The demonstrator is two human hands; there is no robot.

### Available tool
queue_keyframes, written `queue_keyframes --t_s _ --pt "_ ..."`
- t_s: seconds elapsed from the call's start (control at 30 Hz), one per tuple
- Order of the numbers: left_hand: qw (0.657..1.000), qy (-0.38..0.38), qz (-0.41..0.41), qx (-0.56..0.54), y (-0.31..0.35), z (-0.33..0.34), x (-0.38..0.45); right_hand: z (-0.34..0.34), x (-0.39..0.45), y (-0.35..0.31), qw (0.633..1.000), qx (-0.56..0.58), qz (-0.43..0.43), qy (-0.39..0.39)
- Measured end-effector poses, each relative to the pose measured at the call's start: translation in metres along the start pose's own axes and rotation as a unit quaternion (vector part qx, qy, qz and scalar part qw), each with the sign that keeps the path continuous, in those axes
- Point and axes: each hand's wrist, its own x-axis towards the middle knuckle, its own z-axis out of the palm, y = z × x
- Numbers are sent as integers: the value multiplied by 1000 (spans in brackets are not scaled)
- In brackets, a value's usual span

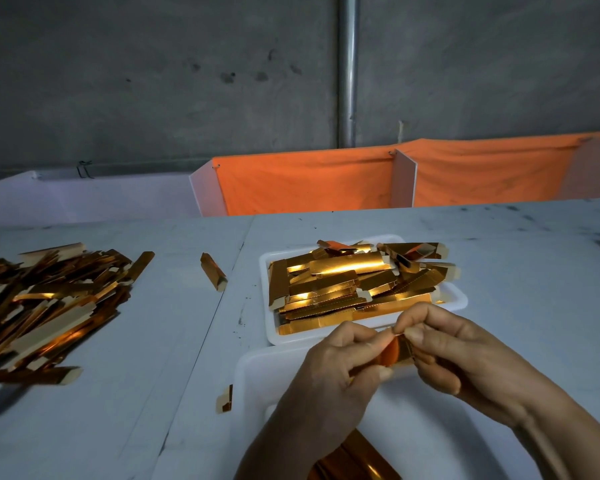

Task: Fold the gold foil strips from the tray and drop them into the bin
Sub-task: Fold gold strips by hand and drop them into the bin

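At the lower centre of the frame, the left hand (340, 368) and right hand (444, 344) both pinch one glossy gold foil strip (400, 353) between curled fingertips, holding it over a smooth white bin (253, 379) whose bottom edge shows a few shiny folded pieces (354, 459). Just beyond the hands, a white rectangular tray (456, 299) is heaped with flat, creased gold strips (343, 282). To the left on the scuffed pale table (174, 334) sprawls a loose pile of strips (45, 306), and an orange cloth (309, 181) hangs along the far edge.
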Motion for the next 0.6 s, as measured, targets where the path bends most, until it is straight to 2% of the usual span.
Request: queue_keyframes --t_s 0.2,0.33,0.43,0.5,0.6 --pt "999 -16 -26 -21 1 -3 0 4 2 3 1000 -14 -5 19" --pt "997 4 -69 -24 1 -3 0 6 4 7 996 -59 21 61" --pt "994 19 -93 -49 3 -3 -1 7 5 8 995 -74 41 61" --pt "994 20 -91 -53 5 -3 -1 8 4 8 994 -61 78 48" --pt "998 27 -49 12 4 0 0 8 4 9 990 13 140 14"
